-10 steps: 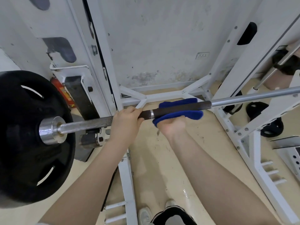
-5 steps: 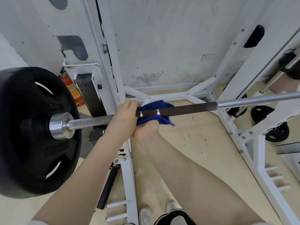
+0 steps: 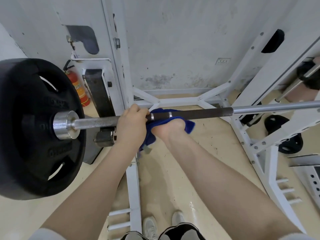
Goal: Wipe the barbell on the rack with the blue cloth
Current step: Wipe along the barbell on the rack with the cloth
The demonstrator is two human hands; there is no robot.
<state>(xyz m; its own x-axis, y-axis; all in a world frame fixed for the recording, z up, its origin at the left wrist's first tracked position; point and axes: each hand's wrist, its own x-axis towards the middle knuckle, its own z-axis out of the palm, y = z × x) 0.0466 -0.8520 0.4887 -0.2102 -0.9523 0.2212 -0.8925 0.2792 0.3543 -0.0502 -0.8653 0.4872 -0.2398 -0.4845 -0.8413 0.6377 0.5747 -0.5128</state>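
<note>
Since a second ago the blue cloth [image 3: 187, 126] has slid leftward along the barbell [image 3: 199, 113], from the middle of the dark knurled section to its left end, and now sits right against the left hand [image 3: 132, 126]; over the last half second it has barely shifted.

That left hand is curled over the top of the bar, fingers wrapped around it, just right of the bare steel stretch that runs to the collar and the black weight plate [image 3: 34, 129]. Immediately beside it, touching or nearly so, the right hand [image 3: 167, 131] comes up from below the bar with the cloth bunched around the shaft; its fingers are hidden behind the bar and fabric, but the palm is cupped upward and the cloth is clamped between it and the bar. Folds of cloth show above the bar behind the two silver rings, spill out to the right of the wrist, and hang down between the two wrists.

The barbell lies across the white rack [image 3: 133, 179], its smooth silver section running off to the right. A red fire extinguisher [image 3: 78, 87] stands against the wall behind the plate, and more plates [image 3: 285, 135] rest on the floor at right.
</note>
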